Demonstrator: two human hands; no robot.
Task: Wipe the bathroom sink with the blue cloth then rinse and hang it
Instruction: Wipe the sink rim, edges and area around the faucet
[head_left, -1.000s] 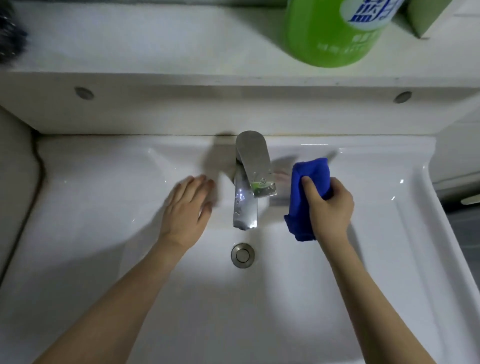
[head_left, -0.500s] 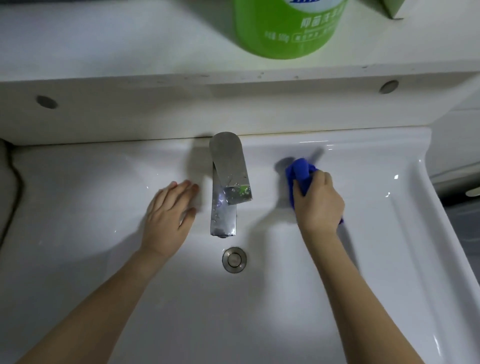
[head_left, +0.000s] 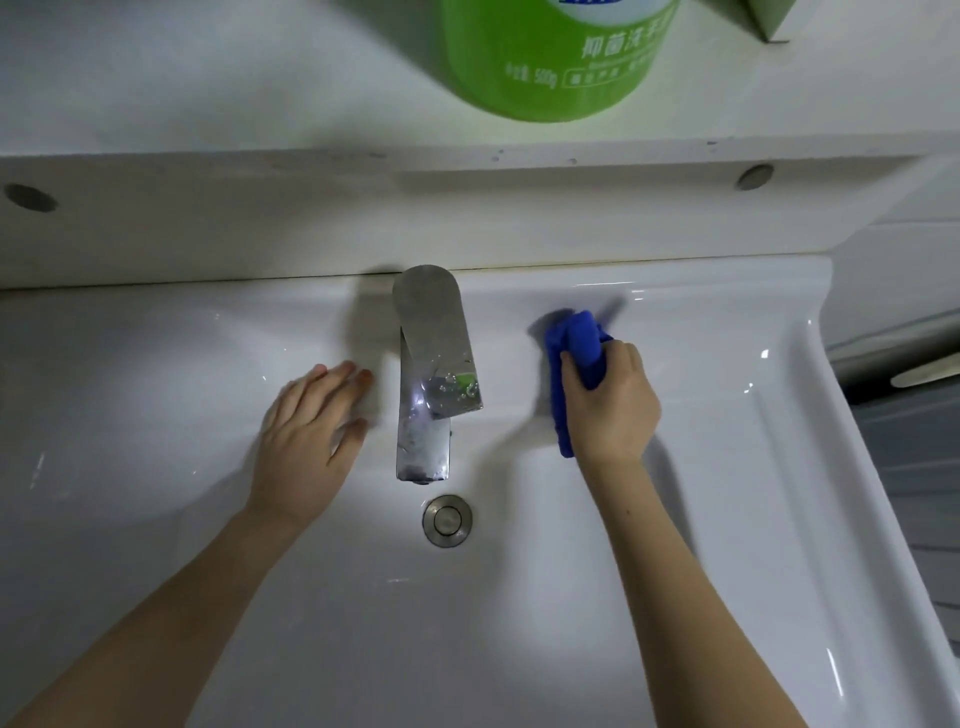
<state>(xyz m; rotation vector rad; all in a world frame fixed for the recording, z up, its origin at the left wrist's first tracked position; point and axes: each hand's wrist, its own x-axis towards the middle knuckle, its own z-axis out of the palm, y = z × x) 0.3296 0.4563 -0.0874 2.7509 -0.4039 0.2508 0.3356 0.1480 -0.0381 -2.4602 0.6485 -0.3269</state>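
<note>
- Right hand (head_left: 613, 402): fist closed around blue cloth (head_left: 574, 358), pressing it onto the sink (head_left: 727, 467) ledge just right of the faucet (head_left: 434, 374). A second ago the cloth hung lower from the fist, a long fold below the knuckles, close against the spout. It then moved up and away from the spout toward the back rim; since half a second ago, little change.
- Cloth now: bunched top pokes out above the fingers, a strip runs down the thumb side of the hand to near the wrist. The part under the palm is hidden.
- Left hand (head_left: 311, 431): flat, palm down, fingers together and extended, holding nothing, resting on the sink surface just left of the faucet. Same pose in all three frames.
- Drain (head_left: 447, 520): below the spout, between the two forearms.
- Camera has tilted or shifted across the frames: the dark object left of the shelf a second ago is out of frame.
- Cut off: green bottle (head_left: 556, 57) on the shelf (head_left: 208, 104) beyond the hands, top out of frame, label only partly readable. Pale green box corner (head_left: 763, 18) beyond the right hand, mostly out of frame.
- Hard to make out: pale object (head_left: 924, 371) at frame edge, right of the right hand; cannot tell what it is. Cloth edge slightly motion-blurred.
</note>
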